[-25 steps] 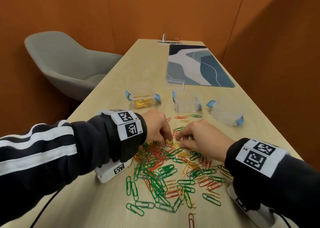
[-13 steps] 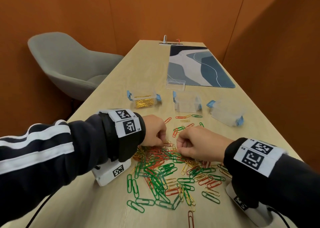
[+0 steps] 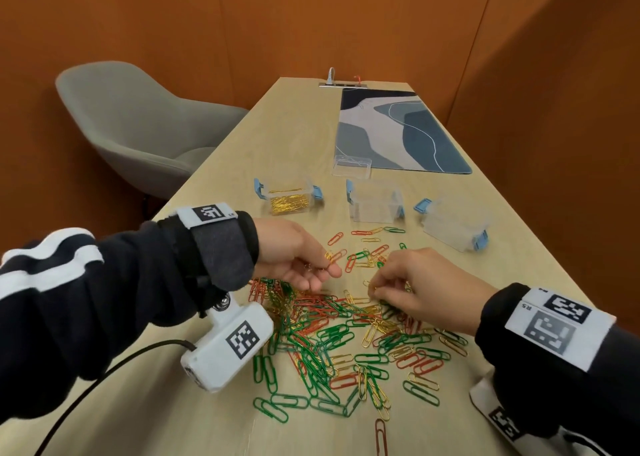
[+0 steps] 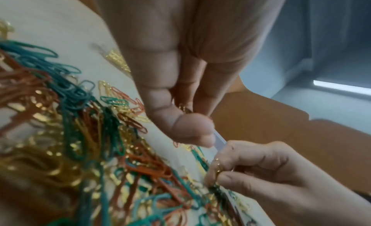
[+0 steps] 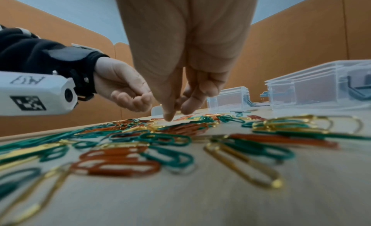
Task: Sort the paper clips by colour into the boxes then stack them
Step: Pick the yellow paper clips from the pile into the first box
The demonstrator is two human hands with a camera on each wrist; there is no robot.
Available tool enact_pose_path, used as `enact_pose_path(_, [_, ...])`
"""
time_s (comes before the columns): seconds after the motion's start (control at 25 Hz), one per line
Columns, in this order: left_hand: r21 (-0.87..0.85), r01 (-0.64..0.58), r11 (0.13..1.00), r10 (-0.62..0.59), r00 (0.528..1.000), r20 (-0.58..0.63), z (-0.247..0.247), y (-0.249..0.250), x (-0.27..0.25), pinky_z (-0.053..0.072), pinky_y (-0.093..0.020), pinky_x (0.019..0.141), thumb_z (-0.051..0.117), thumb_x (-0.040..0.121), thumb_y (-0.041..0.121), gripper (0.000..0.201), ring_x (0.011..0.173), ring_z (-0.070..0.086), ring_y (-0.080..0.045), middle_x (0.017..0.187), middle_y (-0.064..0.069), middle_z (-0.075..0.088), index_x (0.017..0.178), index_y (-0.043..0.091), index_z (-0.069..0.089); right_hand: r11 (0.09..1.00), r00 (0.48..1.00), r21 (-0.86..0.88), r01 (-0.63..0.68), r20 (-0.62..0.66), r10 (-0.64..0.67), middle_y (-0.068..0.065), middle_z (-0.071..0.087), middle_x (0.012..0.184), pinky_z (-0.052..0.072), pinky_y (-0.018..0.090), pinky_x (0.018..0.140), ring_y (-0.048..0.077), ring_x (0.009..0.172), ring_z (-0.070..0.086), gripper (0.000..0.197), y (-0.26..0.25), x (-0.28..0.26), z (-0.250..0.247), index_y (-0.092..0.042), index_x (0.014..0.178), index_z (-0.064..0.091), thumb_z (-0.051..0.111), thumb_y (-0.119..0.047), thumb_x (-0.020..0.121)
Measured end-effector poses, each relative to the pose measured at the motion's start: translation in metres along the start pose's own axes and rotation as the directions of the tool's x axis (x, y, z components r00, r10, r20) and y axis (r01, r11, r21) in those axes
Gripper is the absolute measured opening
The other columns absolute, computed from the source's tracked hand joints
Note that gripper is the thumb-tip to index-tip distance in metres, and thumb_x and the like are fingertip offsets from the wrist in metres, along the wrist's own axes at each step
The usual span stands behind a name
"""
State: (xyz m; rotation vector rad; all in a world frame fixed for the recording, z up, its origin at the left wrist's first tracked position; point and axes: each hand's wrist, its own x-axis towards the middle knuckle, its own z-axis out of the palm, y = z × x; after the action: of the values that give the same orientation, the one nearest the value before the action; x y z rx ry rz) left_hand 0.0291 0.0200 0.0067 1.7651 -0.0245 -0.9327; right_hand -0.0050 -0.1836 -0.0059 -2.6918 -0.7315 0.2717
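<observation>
A heap of green, red and gold paper clips [image 3: 332, 338] lies on the table in front of me. My left hand [image 3: 325, 272] hovers just above the heap's far-left edge, palm turned up, fingers curled round a few gold clips [image 4: 183, 108]. My right hand [image 3: 375, 287] is on the heap's far-right side, with thumb and fingers pinching gold clips [image 4: 217, 169]. Three clear boxes with blue latches stand beyond the heap. The left box [image 3: 289, 196] holds gold clips. I see no clips in the middle box [image 3: 375, 201] or the right box [image 3: 457, 223].
A clear lid [image 3: 351, 166] lies behind the boxes, in front of a blue-grey desk mat [image 3: 398, 130]. A grey chair [image 3: 138, 126] stands off the table's left edge. A few loose clips [image 3: 367, 234] lie between the heap and the boxes. Orange walls close in the far and right sides.
The hands were knuckles-up and close together on the heap. My left hand has since lifted and rolled palm-up with gold clips; my right hand still picks at the heap.
</observation>
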Motion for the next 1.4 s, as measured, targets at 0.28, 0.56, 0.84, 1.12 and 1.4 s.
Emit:
enact_pose_path(0.28, [-0.202,-0.034,0.979,0.042,0.999,0.031,0.008,-0.004,-0.003,0.056,-0.015,0.058,0.033,0.095,-0.005,0.032,0.062,0.070,-0.010,0.070,-0.004,0.070,0.092,0.004,0.063,1.000,0.999,0.008,-0.004,0.038,0.004,-0.009,0.058,0.079,0.047,0.020,0.074,0.006,0.073,0.052,0.021,-0.006,0.005,0.009,-0.022,0.104,0.070,0.067,-0.028,0.084])
enact_pose_path(0.56, [-0.035,-0.079,0.996,0.077,0.996,-0.053,0.009,-0.009,-0.006,0.055,-0.013,0.056,0.054,0.087,-0.005,0.019,0.063,0.070,-0.009,0.071,-0.004,0.073,0.089,0.008,0.069,1.000,0.998,0.004,-0.020,0.061,0.020,-0.008,0.060,0.082,0.037,0.009,0.060,-0.001,0.064,0.047,0.009,-0.006,0.006,0.012,-0.020,0.089,0.068,0.064,-0.027,0.085])
enact_pose_path(0.84, [0.337,-0.214,0.917,0.286,0.941,-0.180,0.006,-0.006,-0.006,0.038,-0.010,0.049,0.062,0.086,0.009,0.020,0.062,0.060,0.003,0.073,0.013,0.072,0.082,0.027,0.069,0.999,0.995,0.034,-0.038,0.091,0.035,-0.009,0.058,0.074,0.041,0.010,0.058,0.001,0.060,0.049,0.006,-0.006,0.005,0.012,-0.021,0.082,0.063,0.061,-0.024,0.087])
enact_pose_path(1.12, [0.090,-0.137,0.987,0.152,0.968,-0.199,0.008,-0.006,-0.002,0.039,-0.011,0.040,0.039,0.094,-0.007,0.026,0.048,0.058,-0.001,0.070,0.002,0.066,0.086,0.010,0.058,0.999,0.999,0.046,-0.030,-0.027,0.031,-0.011,0.059,0.072,0.039,0.007,0.059,-0.002,0.061,0.050,0.008,-0.005,0.002,0.003,-0.023,0.083,0.060,0.058,-0.016,0.087])
enact_pose_path(1.4, [0.712,-0.026,0.702,0.213,0.961,-0.174,0.033,0.008,0.012,0.034,-0.021,0.054,0.059,0.088,0.025,0.007,0.052,0.037,-0.008,0.058,0.006,0.040,0.089,0.020,0.064,0.993,0.995,0.068,-0.097,-0.008,0.098,-0.006,0.068,0.091,0.039,0.004,0.063,0.000,0.069,0.054,0.022,-0.001,-0.006,-0.003,-0.021,0.107,0.070,0.061,-0.021,0.088])
